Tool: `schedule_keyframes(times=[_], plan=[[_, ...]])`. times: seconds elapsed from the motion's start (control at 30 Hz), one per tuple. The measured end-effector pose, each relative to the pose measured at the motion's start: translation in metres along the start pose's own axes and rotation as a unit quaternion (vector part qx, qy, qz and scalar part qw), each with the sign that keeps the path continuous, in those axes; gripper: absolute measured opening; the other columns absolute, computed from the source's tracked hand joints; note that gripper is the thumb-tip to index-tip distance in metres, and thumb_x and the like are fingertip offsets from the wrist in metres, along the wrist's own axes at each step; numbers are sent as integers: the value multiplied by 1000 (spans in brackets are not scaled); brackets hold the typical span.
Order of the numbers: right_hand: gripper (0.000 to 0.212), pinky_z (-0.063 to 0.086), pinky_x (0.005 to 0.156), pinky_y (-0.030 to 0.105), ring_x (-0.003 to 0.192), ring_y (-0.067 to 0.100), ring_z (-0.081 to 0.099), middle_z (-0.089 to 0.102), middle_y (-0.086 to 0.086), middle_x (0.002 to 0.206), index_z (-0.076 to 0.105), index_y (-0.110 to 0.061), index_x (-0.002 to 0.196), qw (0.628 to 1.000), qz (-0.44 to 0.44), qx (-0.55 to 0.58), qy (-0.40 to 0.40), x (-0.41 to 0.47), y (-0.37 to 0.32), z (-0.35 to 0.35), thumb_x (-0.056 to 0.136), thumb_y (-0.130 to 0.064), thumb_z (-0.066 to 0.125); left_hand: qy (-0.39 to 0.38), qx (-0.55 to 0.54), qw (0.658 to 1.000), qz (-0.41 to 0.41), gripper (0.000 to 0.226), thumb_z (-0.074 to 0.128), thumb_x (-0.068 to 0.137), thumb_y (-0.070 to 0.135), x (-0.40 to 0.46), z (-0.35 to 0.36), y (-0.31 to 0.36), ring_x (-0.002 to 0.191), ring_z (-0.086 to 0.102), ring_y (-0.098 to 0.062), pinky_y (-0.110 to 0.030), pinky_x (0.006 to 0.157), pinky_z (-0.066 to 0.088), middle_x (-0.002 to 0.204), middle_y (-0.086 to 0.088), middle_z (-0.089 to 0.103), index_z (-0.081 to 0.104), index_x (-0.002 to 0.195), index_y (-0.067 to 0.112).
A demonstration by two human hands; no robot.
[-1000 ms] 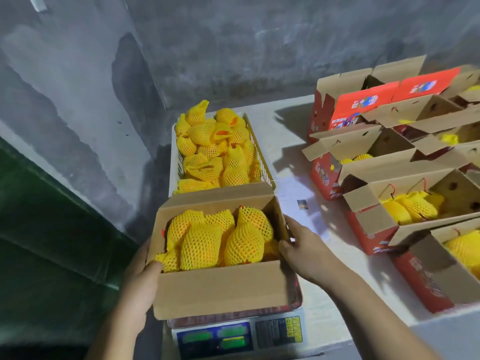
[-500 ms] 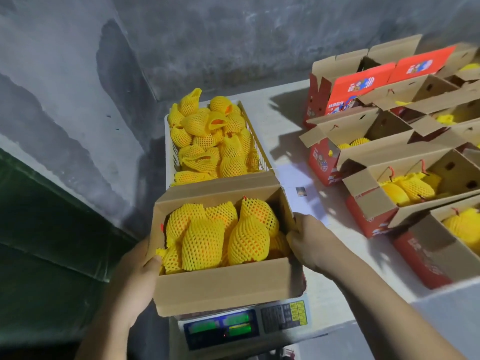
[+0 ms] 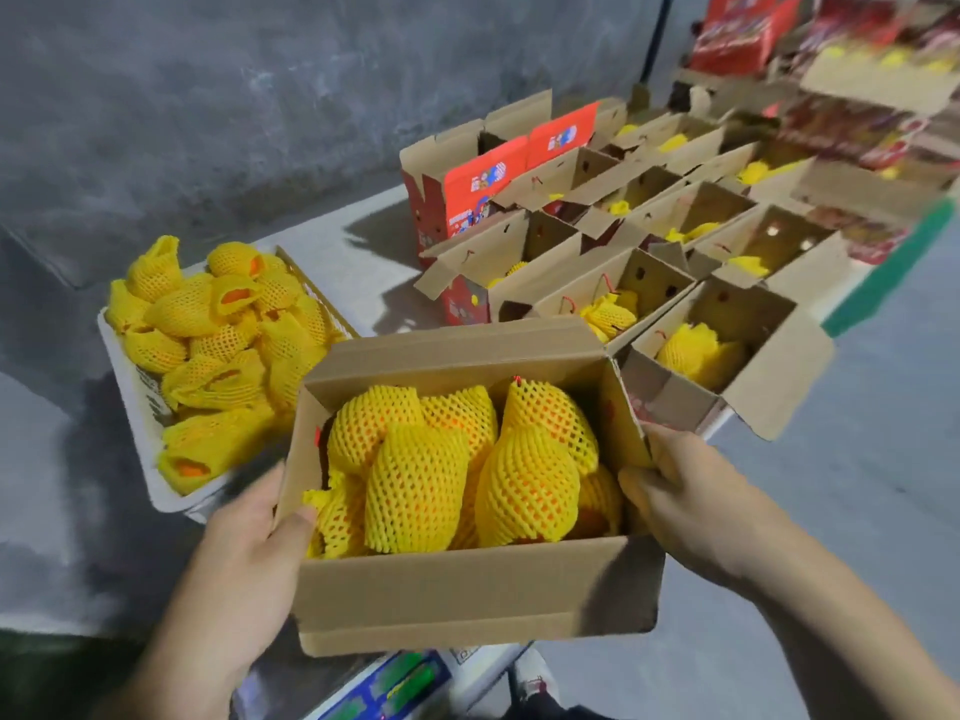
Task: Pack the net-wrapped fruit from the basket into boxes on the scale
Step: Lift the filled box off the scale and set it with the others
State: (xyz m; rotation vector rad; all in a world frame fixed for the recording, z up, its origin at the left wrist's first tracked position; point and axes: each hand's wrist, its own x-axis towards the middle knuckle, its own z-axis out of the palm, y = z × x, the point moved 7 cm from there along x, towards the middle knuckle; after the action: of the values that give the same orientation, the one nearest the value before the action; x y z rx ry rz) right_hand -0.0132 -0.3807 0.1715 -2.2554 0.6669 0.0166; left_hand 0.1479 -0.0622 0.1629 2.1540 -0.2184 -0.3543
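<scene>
A brown cardboard box (image 3: 467, 595) filled with several fruit in yellow foam nets (image 3: 415, 485) hangs in the air above the scale (image 3: 395, 683), tilted slightly. My left hand (image 3: 249, 553) grips its left end, thumb over the rim. On the opposite end my right hand (image 3: 680, 501) holds the box's right wall. Only the scale's blue-green display shows, below the box. The white basket (image 3: 140, 402) at the left is heaped with more net-wrapped fruit (image 3: 218, 345).
Rows of open red-and-brown boxes (image 3: 649, 236), several holding wrapped fruit, fill the white table (image 3: 358, 252) at the right. The nearest open box (image 3: 727, 350) sits just beyond my right hand. A grey concrete wall runs behind. A shoe (image 3: 535, 683) shows below.
Both hands have lifted the filled box off the scale and carried it up and to the right, toward the rows of boxes. The view has swung right.
</scene>
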Motion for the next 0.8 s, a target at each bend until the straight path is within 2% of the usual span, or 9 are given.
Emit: schedule_keyframes(times=[0.07,0.13,0.2,0.3,0.43,0.53,0.6,0.7,0.8], plan=[[24,45,46,17,64,6,62,63,-13,68,57,-27,82,999,34,-1,29,-16,25,-21,104,-19,49,-41,-11,999,29,53,56,105,13,7,33,16,102,59,22,-24,85,45,109,45,65,62,112,65],[24,49,50,25,64,12,62,63,-9,67,57,-26,82,996,70,1,50,-30,51,-41,104,-21,49,-78,-15,996,48,47,55,106,11,13,67,32,101,58,23,-22,84,43,108,47,65,60,121,55],[23,53,54,34,68,16,64,65,-7,70,58,-30,84,992,94,3,79,-42,73,-63,103,-22,49,-108,-16,992,57,47,54,107,11,19,99,51,95,59,25,-20,81,42,101,49,64,56,121,56],[24,42,48,25,64,7,61,64,-17,70,57,-33,82,985,107,7,134,-49,106,-100,101,-19,51,-144,-13,987,64,44,56,107,13,30,145,84,98,62,19,-22,86,44,100,49,65,60,119,55],[19,51,55,40,62,15,62,67,-4,70,62,-28,89,980,129,47,143,-39,161,-151,101,-18,52,-174,-3,981,84,45,56,107,16,44,208,139,104,62,20,-23,91,45,112,45,66,60,132,52],[23,50,56,41,64,12,61,68,-5,72,62,-35,91,979,122,62,151,-26,199,-203,98,-16,51,-181,1,979,94,45,54,108,18,56,258,189,117,65,4,-39,108,48,122,32,70,60,143,45],[29,50,58,42,66,12,61,69,-6,73,62,-43,97,979,116,72,153,-18,223,-241,97,-18,49,-194,-11,976,102,45,51,109,16,61,295,221,123,67,-10,-49,113,47,127,23,72,60,144,43],[28,53,59,42,66,13,61,69,-7,74,62,-41,106,978,113,70,158,-9,260,-294,94,-21,47,-211,-29,969,123,47,50,109,13,66,349,270,127,65,-17,-53,115,44,131,20,71,59,145,42],[20,49,55,42,62,17,57,65,-2,67,62,-31,99,972,118,62,193,0,305,-341,93,-15,51,-215,-32,966,139,48,50,110,13,76,402,311,126,66,-15,-51,114,45,130,20,71,58,145,44]])
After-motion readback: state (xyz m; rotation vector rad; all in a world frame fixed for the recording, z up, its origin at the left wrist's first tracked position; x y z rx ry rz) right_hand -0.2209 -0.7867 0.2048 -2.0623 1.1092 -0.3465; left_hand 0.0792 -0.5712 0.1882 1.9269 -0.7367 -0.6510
